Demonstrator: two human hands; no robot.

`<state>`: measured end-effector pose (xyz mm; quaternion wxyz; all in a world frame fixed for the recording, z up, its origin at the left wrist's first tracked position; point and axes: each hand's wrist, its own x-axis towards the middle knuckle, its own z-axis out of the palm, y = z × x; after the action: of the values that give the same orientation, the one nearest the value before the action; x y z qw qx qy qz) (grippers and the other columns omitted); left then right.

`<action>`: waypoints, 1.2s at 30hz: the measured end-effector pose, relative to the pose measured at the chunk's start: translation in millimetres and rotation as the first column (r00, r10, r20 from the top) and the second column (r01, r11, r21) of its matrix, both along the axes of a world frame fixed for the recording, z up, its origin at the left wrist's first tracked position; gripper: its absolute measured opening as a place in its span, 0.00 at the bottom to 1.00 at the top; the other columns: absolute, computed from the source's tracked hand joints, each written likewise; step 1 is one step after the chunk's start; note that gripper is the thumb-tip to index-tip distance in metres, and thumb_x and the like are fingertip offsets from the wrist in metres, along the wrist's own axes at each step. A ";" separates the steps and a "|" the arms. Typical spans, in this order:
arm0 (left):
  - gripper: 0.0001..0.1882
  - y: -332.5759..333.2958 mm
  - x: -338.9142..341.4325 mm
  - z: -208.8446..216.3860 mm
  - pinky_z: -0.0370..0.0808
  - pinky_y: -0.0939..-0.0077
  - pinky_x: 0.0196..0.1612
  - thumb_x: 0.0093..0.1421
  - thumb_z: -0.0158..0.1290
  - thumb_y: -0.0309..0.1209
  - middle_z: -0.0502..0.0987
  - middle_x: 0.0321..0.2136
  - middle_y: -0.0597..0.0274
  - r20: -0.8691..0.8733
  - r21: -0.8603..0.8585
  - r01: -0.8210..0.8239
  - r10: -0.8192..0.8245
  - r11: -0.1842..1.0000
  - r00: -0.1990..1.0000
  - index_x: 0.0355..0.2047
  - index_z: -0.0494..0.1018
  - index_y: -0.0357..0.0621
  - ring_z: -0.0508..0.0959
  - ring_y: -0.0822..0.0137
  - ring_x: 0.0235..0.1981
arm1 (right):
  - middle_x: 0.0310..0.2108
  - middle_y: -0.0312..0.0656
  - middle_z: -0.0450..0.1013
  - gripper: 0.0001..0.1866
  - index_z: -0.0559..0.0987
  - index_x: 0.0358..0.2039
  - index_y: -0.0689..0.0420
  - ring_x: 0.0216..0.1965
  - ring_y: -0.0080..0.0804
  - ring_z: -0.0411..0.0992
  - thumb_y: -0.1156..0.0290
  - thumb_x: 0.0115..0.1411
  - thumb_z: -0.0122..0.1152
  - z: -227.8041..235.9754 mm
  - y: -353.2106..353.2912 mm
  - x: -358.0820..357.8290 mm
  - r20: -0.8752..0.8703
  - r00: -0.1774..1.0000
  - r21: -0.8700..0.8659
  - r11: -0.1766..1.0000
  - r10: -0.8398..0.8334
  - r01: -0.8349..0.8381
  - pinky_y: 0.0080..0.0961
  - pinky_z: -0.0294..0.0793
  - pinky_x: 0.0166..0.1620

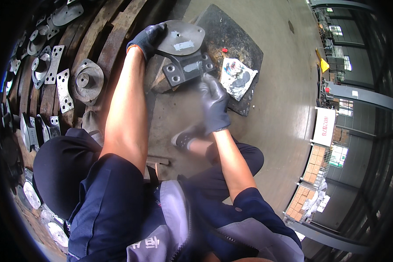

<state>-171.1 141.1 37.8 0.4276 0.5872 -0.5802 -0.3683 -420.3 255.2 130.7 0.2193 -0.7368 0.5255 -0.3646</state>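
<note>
A grey metal mount (185, 50) is tilted up in front of me; it has a rounded flange on top and a rectangular plate with several bolt holes below. Pale patches mark both its faces. My left hand (147, 40), in a dark glove, is closed on the flange's left edge. My right hand (215, 104), also in a dark glove, is at the plate's lower right edge with its fingers curled together. Whatever those fingers hold, if anything, is hidden. Right of the mount, a white sheet (238, 78) smeared with dark paint lies on a worn dark board (253, 54).
Wooden pallet slats (113, 39) on the left carry several metal parts, including a round-flanged mount (88, 82) and a drilled plate (65, 91). A small red object (225, 50) lies on the board. My knees and feet are below. Wire crates of boxes (315, 163) stand far right.
</note>
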 end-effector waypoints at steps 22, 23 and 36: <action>0.13 -10.7 -1.1 -24.9 0.71 0.74 0.40 0.62 0.44 0.32 0.76 0.37 0.47 -0.246 0.028 -0.023 0.029 0.999 0.969 0.42 0.73 0.42 0.76 0.58 0.39 | 0.25 0.47 0.73 0.07 0.76 0.34 0.63 0.26 0.34 0.72 0.80 0.53 0.53 8.4 -12.6 -13.3 -0.231 0.972 -0.079 0.996 0.031 -0.050 0.27 0.69 0.31; 0.13 -9.1 -2.1 -22.7 0.71 0.74 0.40 0.62 0.43 0.33 0.76 0.36 0.48 -0.269 0.041 -0.031 0.041 0.999 0.962 0.42 0.73 0.41 0.76 0.60 0.38 | 0.22 0.49 0.72 0.05 0.75 0.31 0.63 0.23 0.37 0.71 0.80 0.53 0.53 8.5 -14.3 -14.3 -0.282 0.959 -0.101 0.993 0.038 -0.069 0.28 0.68 0.28; 0.12 -0.5 -2.3 -7.0 0.69 0.79 0.41 0.60 0.47 0.29 0.76 0.34 0.65 -0.391 0.123 -0.015 0.062 0.992 0.919 0.43 0.72 0.40 0.72 0.73 0.36 | 0.35 0.40 0.75 0.10 0.77 0.40 0.61 0.37 0.23 0.72 0.80 0.56 0.54 -0.6 -1.3 -12.3 0.060 0.997 0.091 0.995 -0.052 0.046 0.22 0.72 0.44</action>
<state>-173.3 140.6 30.9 0.5074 0.5366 -0.4482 -0.5038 -432.6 253.9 130.0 0.2592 -0.7015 0.5520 -0.3688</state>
